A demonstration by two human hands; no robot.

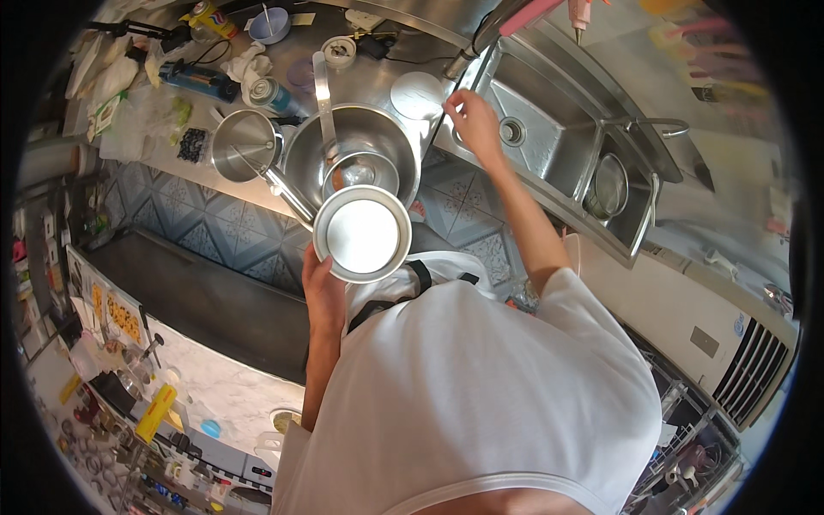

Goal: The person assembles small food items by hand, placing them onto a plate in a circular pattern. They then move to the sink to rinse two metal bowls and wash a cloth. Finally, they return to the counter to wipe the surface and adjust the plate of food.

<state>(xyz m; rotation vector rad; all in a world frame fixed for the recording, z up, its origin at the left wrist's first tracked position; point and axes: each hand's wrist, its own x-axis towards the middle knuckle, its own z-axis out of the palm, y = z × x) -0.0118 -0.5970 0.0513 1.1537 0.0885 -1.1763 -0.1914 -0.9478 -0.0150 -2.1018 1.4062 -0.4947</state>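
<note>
My left hand (pixel 323 287) grips the rim of a round metal cake tin (pixel 405 238) from its near left side. The tin's flat bottom looks bright and pale. Just beyond it stands a large steel mixing bowl (pixel 402 142), with a smaller steel bowl (pixel 384 163) inside. A long metal spatula (pixel 323 86) leans in the large bowl. Over the edge between counter and sink, my right hand (pixel 475 124) has its fingers curled into a pinch. What they hold, if anything, is too small to make out. Beside those fingertips lies a pale round disc (pixel 415 93) on the counter.
A steel jug (pixel 233 142) stands left of the mixing bowl, near a tray of dark berries (pixel 194 144). Farther back are a blue can (pixel 268 94) and a lilac bowl (pixel 269 27). The double sink (pixel 541 107) at right holds a strainer (pixel 608 184).
</note>
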